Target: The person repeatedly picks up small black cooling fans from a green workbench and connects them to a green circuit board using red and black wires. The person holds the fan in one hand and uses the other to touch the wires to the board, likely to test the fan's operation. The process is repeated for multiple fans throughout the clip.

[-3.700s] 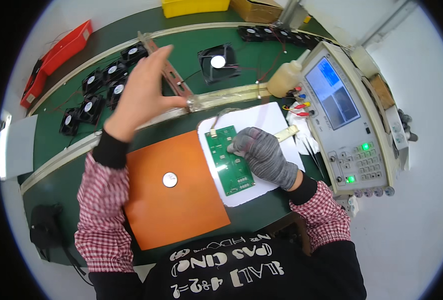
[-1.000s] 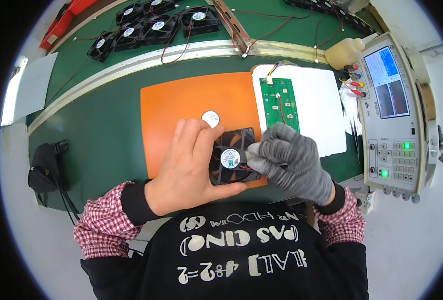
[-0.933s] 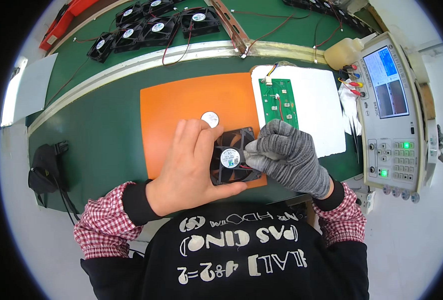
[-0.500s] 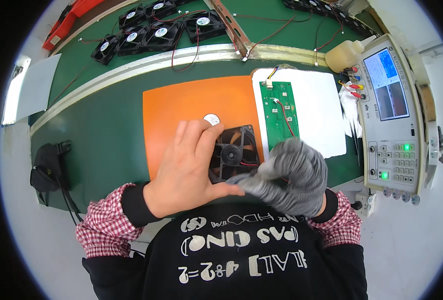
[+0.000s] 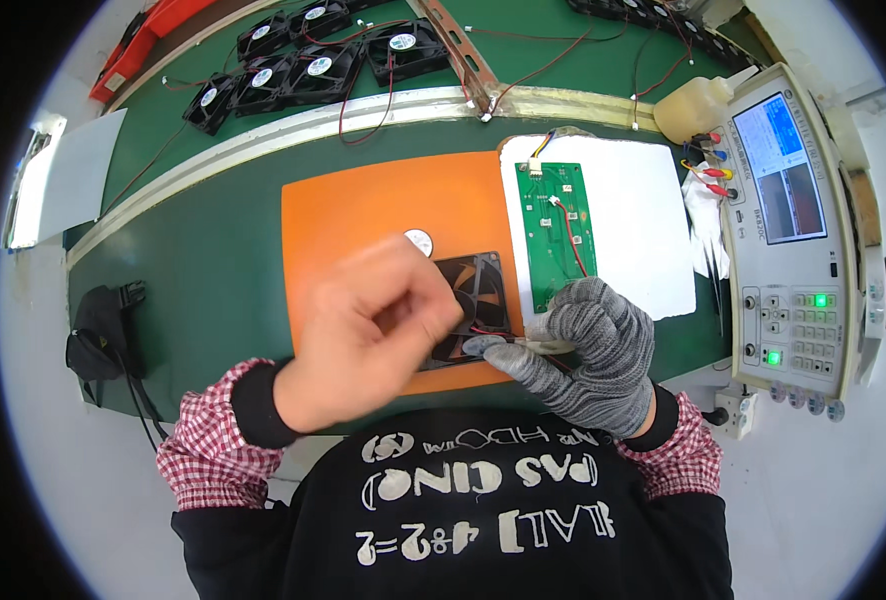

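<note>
A black cooling fan with red wire lies on an orange mat, its lower left part hidden behind my left hand. My bare left hand, slightly blurred, hovers over the fan's left side, fingers curled and thumb against the fingertips; whatever they pinch is hidden. In a grey knitted glove, my right hand is at the fan's lower right corner. A small pale flat piece sits between its thumb and curled fingers. Beyond the right hand, a green circuit board with a red wire plugged in rests on a white board.
A round white sticker lies on the orange mat. Several black fans with trailing wires stand on the raised back ledge. At right are a test meter and a yellowish bottle. A black device lies far left.
My left hand has lifted off the fan and curled its fingers, uncovering more of the fan. The right hand's thumb and fingers have shifted, and the pale piece now shows between them.
</note>
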The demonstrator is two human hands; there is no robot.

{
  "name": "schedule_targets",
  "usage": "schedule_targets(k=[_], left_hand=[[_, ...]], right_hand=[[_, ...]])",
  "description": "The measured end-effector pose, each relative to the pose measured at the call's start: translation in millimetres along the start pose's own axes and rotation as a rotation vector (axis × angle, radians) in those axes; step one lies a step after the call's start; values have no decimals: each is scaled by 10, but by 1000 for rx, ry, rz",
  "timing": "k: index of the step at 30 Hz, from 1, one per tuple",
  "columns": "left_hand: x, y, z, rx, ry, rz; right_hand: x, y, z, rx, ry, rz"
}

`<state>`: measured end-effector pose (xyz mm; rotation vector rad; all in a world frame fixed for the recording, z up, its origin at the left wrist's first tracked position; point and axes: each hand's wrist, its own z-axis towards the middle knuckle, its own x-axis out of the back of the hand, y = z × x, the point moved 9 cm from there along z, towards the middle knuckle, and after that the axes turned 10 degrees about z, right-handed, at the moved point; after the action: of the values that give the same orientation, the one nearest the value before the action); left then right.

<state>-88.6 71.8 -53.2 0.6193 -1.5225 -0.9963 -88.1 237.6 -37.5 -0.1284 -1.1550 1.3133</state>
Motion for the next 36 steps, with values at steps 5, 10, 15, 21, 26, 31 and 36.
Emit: schedule_targets(k=[5, 10, 15, 21, 26, 31, 36], left_hand=[[10, -46, 223, -133, 7, 295], [-122, -194, 422, -56, -218, 264], [-138, -227, 477, 87, -301, 244], [43, -267, 243, -70, -66, 107], [-19, -130, -48, -238, -42, 334], [-35, -174, -70, -215, -1, 356], [-32, -148, -77, -242, 19, 336]], right_hand=[[-137, -25, -28, 35, -74, 143], [-244, 1, -44, 8, -135, 175], [-274, 46, -20, -81, -202, 193], [-135, 135, 26, -135, -220, 223], [-163, 203, 87, -182, -197, 105], [-184, 198, 119, -158, -184, 56], [-213, 176, 138, -157, -206, 25]])
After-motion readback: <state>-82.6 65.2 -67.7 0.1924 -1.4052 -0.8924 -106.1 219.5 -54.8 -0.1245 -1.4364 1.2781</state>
